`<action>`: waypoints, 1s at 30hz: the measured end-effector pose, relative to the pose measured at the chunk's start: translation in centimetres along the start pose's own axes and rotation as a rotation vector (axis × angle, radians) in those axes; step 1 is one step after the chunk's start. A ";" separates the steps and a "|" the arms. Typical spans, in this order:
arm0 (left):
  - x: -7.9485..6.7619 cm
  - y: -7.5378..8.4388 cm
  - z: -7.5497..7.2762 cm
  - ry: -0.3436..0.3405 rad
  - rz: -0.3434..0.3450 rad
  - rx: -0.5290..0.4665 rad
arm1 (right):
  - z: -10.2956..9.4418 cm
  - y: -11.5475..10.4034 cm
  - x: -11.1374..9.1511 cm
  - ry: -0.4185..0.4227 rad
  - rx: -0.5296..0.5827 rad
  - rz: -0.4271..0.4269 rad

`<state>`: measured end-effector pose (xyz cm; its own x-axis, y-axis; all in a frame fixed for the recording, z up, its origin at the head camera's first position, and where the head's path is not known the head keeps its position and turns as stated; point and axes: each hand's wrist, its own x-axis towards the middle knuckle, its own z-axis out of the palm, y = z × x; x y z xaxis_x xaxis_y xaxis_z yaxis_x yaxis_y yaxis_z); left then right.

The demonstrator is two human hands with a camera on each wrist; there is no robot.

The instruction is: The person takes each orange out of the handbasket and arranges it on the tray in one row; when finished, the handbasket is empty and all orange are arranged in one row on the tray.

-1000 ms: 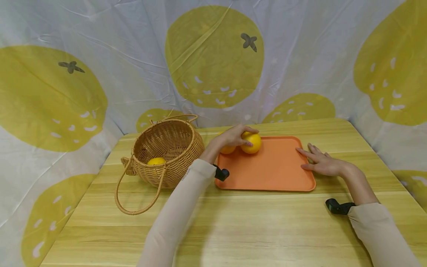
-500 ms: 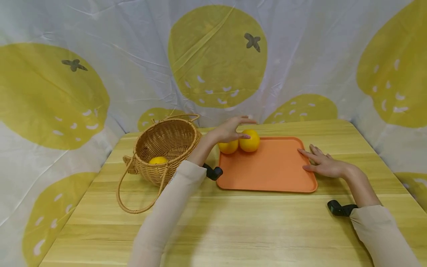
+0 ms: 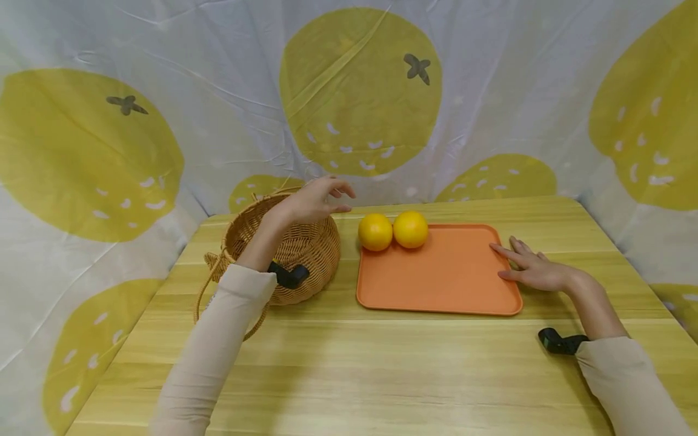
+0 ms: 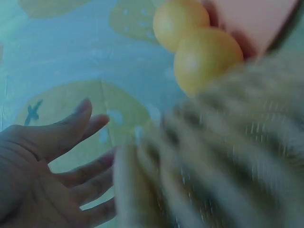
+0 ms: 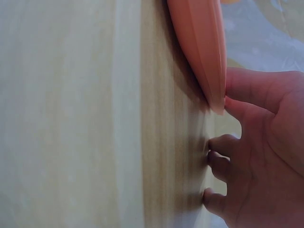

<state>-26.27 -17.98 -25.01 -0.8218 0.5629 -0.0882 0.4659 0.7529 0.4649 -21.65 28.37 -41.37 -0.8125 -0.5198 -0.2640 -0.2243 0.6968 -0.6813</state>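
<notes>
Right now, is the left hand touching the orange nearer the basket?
Apart. The left wrist view shows the printed backdrop between the left hand and that orange; the head view also shows a gap past the fingertips.

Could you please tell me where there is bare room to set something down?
The tray is bare between the two oranges, its near rim and the right hand; so is the table on the tray's near side, between the sleeves. Crowded at left: the left hand and sleeve hide part of the basket.

Curtained booth: fruit-print cloth (image 3: pixel 491 97) behind and beside wood-grain table (image 3: pixel 403 375).
</notes>
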 end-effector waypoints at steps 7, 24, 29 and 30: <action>-1.8 -3.9 -2.9 -0.079 0.009 -0.080 | 0.1 0.0 0.0 0.002 0.006 -0.001; -3.4 -6.6 -5.6 0.050 -0.046 -0.045 | -0.1 0.0 -0.1 0.002 0.003 0.005; -3.3 -7.8 -5.9 0.125 -0.041 0.124 | -0.2 -0.2 -0.1 -0.002 0.008 0.005; -3.3 -8.0 -5.9 0.138 -0.031 0.173 | -0.2 -0.2 -0.2 -0.003 0.010 0.004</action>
<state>-29.24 -27.82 -23.22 -0.8682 0.4955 0.0266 0.4791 0.8232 0.3045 -21.58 28.40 -41.06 -0.8119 -0.5183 -0.2687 -0.2157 0.6940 -0.6869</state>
